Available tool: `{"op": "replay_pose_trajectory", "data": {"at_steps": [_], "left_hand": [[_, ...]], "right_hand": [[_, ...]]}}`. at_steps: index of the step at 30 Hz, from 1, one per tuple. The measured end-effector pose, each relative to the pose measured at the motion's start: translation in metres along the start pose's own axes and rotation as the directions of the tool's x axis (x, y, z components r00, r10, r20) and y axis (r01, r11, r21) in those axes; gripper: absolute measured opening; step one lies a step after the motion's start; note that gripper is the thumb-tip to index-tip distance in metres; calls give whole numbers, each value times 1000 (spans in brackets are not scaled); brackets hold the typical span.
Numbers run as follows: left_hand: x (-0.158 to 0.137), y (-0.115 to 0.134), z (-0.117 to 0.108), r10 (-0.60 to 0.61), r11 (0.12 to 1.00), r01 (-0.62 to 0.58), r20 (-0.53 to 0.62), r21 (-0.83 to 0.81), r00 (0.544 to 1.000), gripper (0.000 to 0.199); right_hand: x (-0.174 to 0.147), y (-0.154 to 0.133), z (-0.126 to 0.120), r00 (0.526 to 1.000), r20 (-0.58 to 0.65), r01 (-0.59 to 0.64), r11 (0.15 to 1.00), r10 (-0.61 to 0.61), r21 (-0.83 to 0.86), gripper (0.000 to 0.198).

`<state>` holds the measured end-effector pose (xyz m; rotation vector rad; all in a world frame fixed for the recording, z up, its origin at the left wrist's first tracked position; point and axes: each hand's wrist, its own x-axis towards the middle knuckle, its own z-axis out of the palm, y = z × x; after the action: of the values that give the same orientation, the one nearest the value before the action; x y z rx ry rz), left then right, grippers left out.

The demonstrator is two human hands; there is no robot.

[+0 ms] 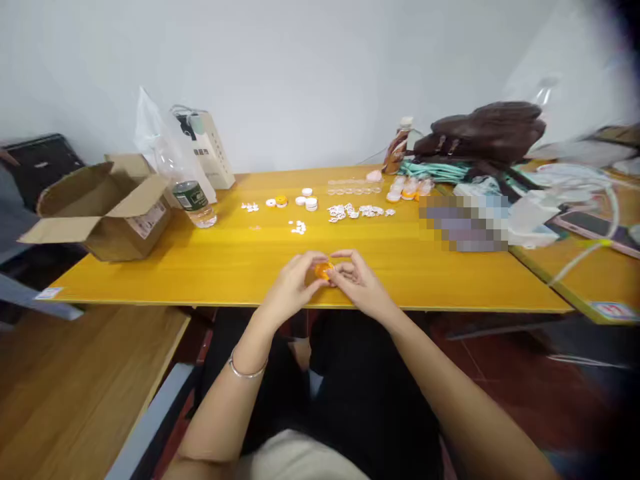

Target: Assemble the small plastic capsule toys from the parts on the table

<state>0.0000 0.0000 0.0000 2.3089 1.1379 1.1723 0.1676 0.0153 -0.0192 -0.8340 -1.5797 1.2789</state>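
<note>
Above the near edge of the yellow table (240, 267), my left hand (293, 283) curls its fingers and thumb around a small round orange piece, perhaps a cap (323, 270). My right hand (364, 285) meets it from the other side, thumb and fingertips closed on the same piece. Farther up the table lie small white bits (299, 227), white round lids (311, 204), orange rings (281, 200) and white perforated pieces (343, 212). Clear round cups (354, 188) stand in rows behind them, and small containers with orange and white parts (410, 190) are grouped to their right.
An open cardboard box (120, 227), a green-labelled water bottle (193, 200) and a paper bag (210, 150) stand left. At the right are a drink bottle (399, 145), a dark bag (485, 130), a phone (595, 230) and a white cable (575, 267). A wall rises behind.
</note>
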Motion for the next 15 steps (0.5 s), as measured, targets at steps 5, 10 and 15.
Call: {"op": "replay_pose_trajectory", "data": {"at_steps": [5,10,15], "left_hand": [[2,-1,-4,-10,996,12,14,-86,1000,19],[7,-3,-1,-45,992,38,-58,-118,997,9],[9,-1,0,-52,999,52,-34,4,998,8]], "right_hand": [[3,-2,0,1000,-13,-24,998,25,64,29],[6,-3,0,998,-1,-65,991,66,113,34],[6,-3,-2,997,6,-78,996,78,39,35]]}}
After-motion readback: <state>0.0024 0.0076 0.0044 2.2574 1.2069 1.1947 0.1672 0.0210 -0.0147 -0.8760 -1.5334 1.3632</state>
